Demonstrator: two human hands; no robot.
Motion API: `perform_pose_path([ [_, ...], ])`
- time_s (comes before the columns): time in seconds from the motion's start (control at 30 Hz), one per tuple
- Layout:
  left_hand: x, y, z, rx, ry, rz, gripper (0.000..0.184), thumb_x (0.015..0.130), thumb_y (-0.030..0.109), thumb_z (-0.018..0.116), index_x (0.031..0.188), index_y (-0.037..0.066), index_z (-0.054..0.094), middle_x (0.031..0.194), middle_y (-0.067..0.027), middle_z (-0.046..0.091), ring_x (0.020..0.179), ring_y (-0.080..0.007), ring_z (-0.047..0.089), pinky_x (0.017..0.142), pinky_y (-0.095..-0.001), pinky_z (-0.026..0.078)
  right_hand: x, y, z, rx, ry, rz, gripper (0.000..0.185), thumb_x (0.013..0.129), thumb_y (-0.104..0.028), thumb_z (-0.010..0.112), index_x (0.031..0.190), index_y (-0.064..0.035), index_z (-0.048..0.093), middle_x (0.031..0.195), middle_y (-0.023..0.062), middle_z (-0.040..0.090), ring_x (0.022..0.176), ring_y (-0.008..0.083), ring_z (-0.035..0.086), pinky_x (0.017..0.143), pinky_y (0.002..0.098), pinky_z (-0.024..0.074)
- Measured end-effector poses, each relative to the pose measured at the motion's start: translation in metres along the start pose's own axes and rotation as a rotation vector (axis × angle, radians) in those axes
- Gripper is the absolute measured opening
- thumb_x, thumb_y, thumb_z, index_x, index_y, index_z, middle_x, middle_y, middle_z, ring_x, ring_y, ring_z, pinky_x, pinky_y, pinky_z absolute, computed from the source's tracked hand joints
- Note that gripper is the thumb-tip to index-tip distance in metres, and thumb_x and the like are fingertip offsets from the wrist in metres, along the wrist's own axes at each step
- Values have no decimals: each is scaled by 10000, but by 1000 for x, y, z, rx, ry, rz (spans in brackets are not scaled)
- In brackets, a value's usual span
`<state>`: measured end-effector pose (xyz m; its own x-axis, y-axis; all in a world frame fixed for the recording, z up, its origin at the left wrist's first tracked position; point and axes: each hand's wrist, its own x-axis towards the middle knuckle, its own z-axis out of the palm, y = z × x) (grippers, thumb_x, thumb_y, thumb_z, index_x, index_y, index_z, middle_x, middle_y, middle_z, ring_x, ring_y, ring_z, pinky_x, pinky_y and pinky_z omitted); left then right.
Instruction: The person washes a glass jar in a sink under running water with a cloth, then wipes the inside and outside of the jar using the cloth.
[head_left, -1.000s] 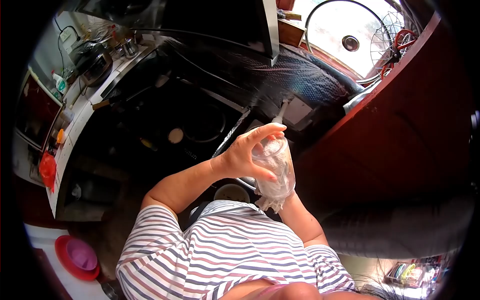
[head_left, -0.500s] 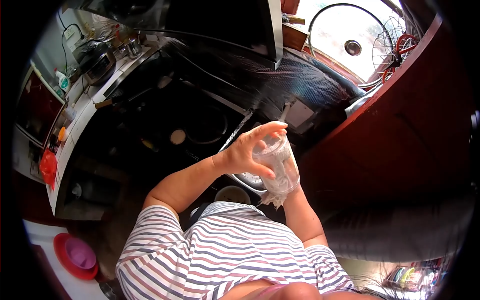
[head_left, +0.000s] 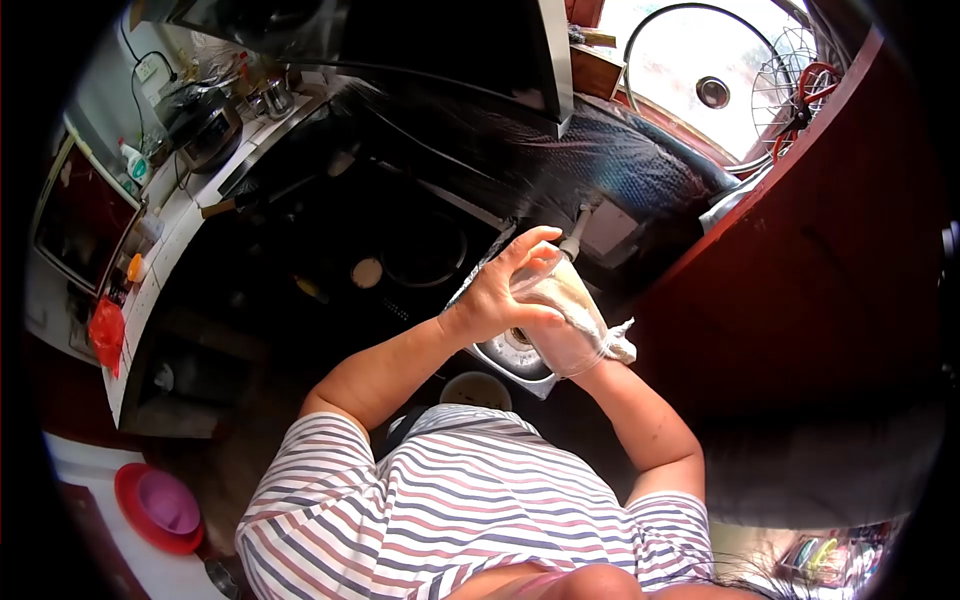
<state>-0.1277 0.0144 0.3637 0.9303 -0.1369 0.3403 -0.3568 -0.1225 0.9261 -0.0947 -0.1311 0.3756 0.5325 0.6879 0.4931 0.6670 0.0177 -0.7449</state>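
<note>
Two hands: both elbows are bent, forearms angled inward in front of the shirt.
Left hand: fingers and thumb spread in a wide C, clasping the closed end of the jar.
Right hand: pushed inside the jar past its mouth; seen blurred through the wall, so I cannot tell how tightly its fingers are curled.
Counter: pale edge, well left of the left fingers.
Dark worktop: spreads between that edge and the left fingers.
Tap: just beyond the left fingertips, the tightest spot.
Panel: red-brown, right of the right fingers, with a dark gap between.
Red basin: far from the left fingers, out past the elbow, with a pink basin in it.
Bowl: below the left thumb, by the shirt, small dark bits inside.
Sink: just under the left thumb, drain showing.
Jar: clear, tilted, between both hands' fingers, mouth around the right wrist.
Cloth: white, partly in the jar along the right fingers, its tail out beside the wrist.
</note>
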Motion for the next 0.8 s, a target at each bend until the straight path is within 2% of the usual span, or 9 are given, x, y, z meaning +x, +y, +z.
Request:
perform_pose_path([
  [0.1, 6, -8, -3, -269, -26, -117, 956, 616, 169, 842, 1398, 110, 294, 1245, -159, 472, 1179, -228, 462, 1008, -365, 383, -2, 3, -6, -153, -134, 1, 127, 815, -8, 566, 941, -20, 568, 934, 89, 541, 854, 188, 548, 731, 291, 452],
  [0.17, 5, -11, -1, -316, 22, -159, 885, 650, 133, 815, 1379, 89, 315, 1180, -141, 528, 1123, -213, 510, 985, -360, 405, -14, 22, 3, 282, -66, 352, 178, 814, -17, 586, 990, -41, 595, 884, 76, 543, 816, 196, 548, 708, 304, 451],
  [0.23, 3, -21, -1, -588, 55, -326, 797, 694, 104, 780, 1356, 73, 338, 1078, -119, 589, 1034, -192, 562, 947, -350, 435, -29, 34, 2, -164, -103, -99, 224, 827, -48, 605, 1048, -82, 618, 862, 63, 560, 796, 197, 553, 698, 307, 455],
  [0.3, 2, -30, 1, -641, 72, -352, 725, 724, 82, 752, 1332, 58, 358, 989, -96, 619, 960, -175, 590, 908, -333, 458, -45, 38, -4, -18, -198, 47, 242, 869, -74, 586, 1107, -114, 605, 958, 41, 585, 845, 187, 564, 715, 284, 460],
  [0.5, 0, -45, 8, -700, 135, -365, 640, 755, 94, 736, 1294, 50, 393, 911, -57, 632, 893, -132, 595, 836, -267, 463, -75, 33, -27, 28, -267, 339, 187, 910, -112, 506, 1068, -49, 583, 901, 65, 575, 833, 157, 554, 723, 281, 458],
  [0.6, 8, -43, -42, -532, 392, -355, 646, 747, 284, 741, 1273, 109, 408, 993, -75, 588, 848, -174, 614, 550, -341, 565, -93, 40, -62, 375, -344, 658, 189, 903, -99, 467, 1004, -6, 595, 789, 16, 587, 698, 107, 537, 633, 244, 462],
  [0.63, 7, -42, -57, -442, 370, -342, 702, 734, 338, 752, 1292, 119, 385, 1043, -86, 567, 872, -194, 618, 584, -356, 569, -103, 41, -71, 537, -312, 834, 180, 895, -97, 474, 983, -1, 599, 786, 10, 590, 692, 97, 539, 631, 236, 464],
  [0.7, 4, -34, -65, -468, 328, -344, 730, 731, 376, 752, 1296, 109, 376, 1078, -104, 547, 905, -211, 616, 618, -391, 572, -108, 44, -75, 467, -56, 853, 161, 885, -95, 486, 938, -4, 608, 774, 4, 594, 687, 81, 537, 631, 228, 464],
  [0.8, 2, -46, -64, -719, 187, -214, 784, 731, 459, 729, 1317, 96, 356, 1117, -180, 555, 949, -293, 608, 662, -439, 568, -129, 73, -81, 534, 55, 1013, 182, 859, -122, 510, 940, 2, 615, 818, 17, 610, 702, 88, 542, 631, 228, 457],
])
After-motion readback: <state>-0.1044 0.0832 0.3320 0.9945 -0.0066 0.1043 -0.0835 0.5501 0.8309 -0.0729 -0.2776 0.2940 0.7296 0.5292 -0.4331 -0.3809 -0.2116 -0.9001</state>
